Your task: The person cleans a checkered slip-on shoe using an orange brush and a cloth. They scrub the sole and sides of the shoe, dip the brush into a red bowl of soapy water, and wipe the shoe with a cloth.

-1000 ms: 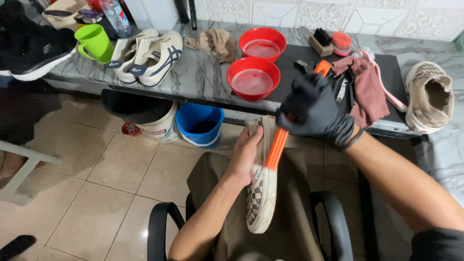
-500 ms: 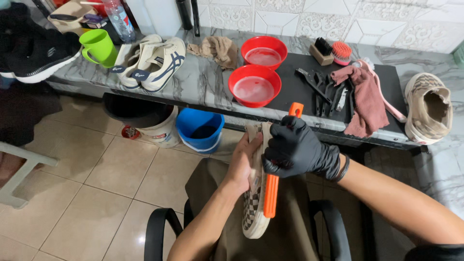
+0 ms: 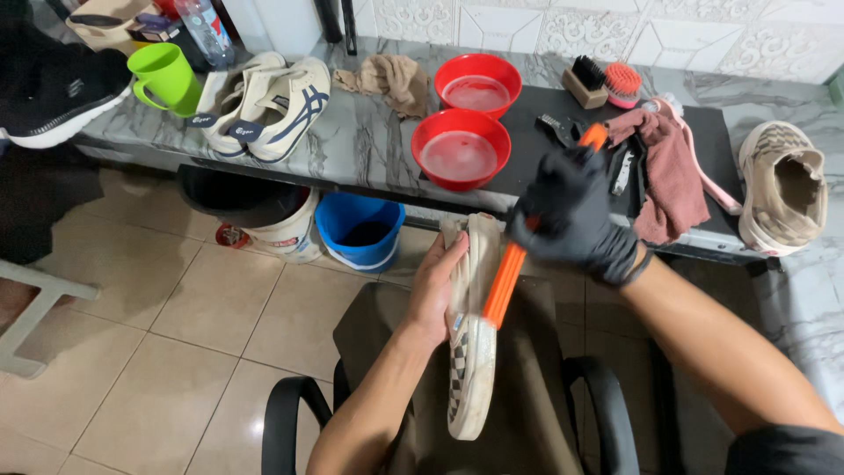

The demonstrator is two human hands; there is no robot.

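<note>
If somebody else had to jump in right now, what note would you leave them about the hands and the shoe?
Left hand: bare, holds the beige slip-on shoe with checkered side on edge over the lap, fingers wrapped around its upper.
Right hand: in a black glove, grips the long orange-handled brush, which lies against the shoe's sole edge.
Nearby on the grey marble counter: two red round plastic bowls with liquid, and the matching beige shoe at the far right.
Done: cannot tell how much is clean.
Left: the sole edge looks grubby, so probably more brushing.
</note>
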